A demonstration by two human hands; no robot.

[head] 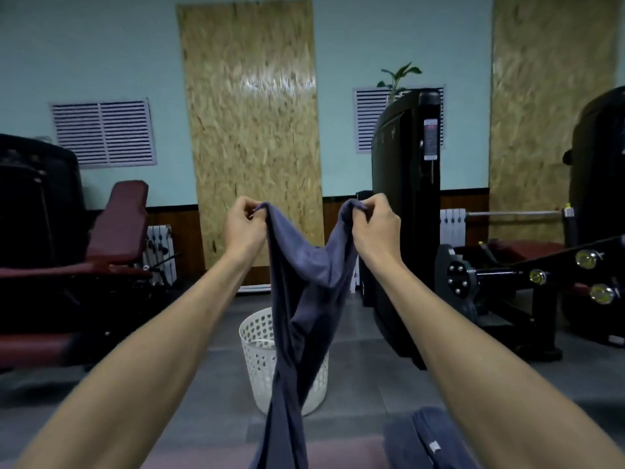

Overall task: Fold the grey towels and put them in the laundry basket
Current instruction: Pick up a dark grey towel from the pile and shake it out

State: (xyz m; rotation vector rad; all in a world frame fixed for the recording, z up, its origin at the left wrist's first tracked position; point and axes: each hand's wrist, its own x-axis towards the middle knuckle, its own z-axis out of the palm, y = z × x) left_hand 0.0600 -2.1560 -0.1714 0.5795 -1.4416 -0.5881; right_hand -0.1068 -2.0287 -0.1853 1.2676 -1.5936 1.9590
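Head view: both hands' fingers pinch grey towel point(304, 265) corners; cloth hangs crumpled.

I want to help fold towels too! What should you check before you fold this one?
1. Left hand pinches a top corner of the grey towel: ok.
2. Right hand pinches the other corner: ok.
3. Towel spread flat between the hands: not ok, it sags and twists.
4. Bottom edge off the ground: cannot tell, it runs out of view.
5. Laundry basket upright, open on the floor: ok.
6. Second grey towel waiting nearby: ok.
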